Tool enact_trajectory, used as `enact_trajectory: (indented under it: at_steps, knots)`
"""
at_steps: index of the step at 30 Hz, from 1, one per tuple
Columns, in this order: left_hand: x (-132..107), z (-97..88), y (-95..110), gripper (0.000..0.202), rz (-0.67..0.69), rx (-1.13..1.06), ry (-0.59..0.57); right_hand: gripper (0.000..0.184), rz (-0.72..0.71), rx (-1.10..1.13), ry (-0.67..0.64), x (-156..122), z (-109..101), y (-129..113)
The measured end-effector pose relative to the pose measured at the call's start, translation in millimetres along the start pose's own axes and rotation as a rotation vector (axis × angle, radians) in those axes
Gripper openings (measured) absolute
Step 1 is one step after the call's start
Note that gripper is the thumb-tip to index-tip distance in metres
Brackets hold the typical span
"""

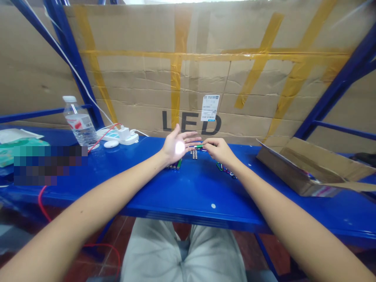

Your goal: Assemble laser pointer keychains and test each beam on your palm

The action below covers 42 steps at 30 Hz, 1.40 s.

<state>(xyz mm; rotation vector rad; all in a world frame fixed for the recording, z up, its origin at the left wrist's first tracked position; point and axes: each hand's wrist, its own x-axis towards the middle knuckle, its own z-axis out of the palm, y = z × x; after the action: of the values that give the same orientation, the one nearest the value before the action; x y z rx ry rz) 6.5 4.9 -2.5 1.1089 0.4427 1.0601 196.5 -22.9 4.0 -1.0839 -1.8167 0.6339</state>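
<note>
My left hand (176, 145) is held palm up with its fingers spread and nothing gripped. A round, bright white spot of light falls on its palm. My right hand (217, 149) pinches a small green flashlight (199, 147), whose front end points toward the left palm near the fingers. Beneath the hands, small silver pieces (194, 154) stand in short rows on the table. A row of small tubes, one of them a green tube (179, 164), lies partly hidden below my left hand. Coloured carabiner-like clips (225, 170) are by my right wrist.
An open cardboard box (289, 172) sits on the blue table (188, 196) at the right. On the left are a water bottle (80, 121), a white power strip (123, 135) and a teal packet (26, 149). A large taped carton (141, 86) stands behind.
</note>
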Motion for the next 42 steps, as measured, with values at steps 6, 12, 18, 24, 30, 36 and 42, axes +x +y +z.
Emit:
enact_trajectory:
  at_steps: [6, 12, 18, 24, 30, 36, 42]
  knots:
    - [-0.6, 0.7, 0.2, 0.077, -0.006, 0.009, -0.001, 0.021, 0.004, -0.016, -0.003, 0.8, -0.6, 1.5]
    - [0.1, -0.9, -0.3, 0.078, -0.004, -0.001, -0.023, 0.02, 0.003, 0.0, -0.005, 0.5, 0.0, 0.6]
    - [0.6, -2.2, -0.1, 0.078, -0.011, 0.01, -0.026, 0.021, -0.007, -0.001, -0.007, 1.3, -0.3, 3.0]
    - [-0.2, -0.4, -0.9, 0.077, -0.006, -0.006, -0.028, 0.02, -0.001, -0.017, 0.01, 1.6, -0.7, 2.4]
    - [-0.3, 0.5, -0.3, 0.076, -0.014, -0.019, -0.03, 0.021, -0.019, -0.032, 0.061, 2.0, -2.3, 2.3]
    - [0.9, -2.7, -1.2, 0.078, -0.006, -0.007, -0.046, 0.026, 0.002, -0.017, 0.072, 1.4, -4.5, 0.0]
    - [0.0, -0.9, -0.8, 0.077, -0.008, -0.004, -0.026, 0.026, -0.015, -0.027, 0.056, 0.4, -4.1, -2.1]
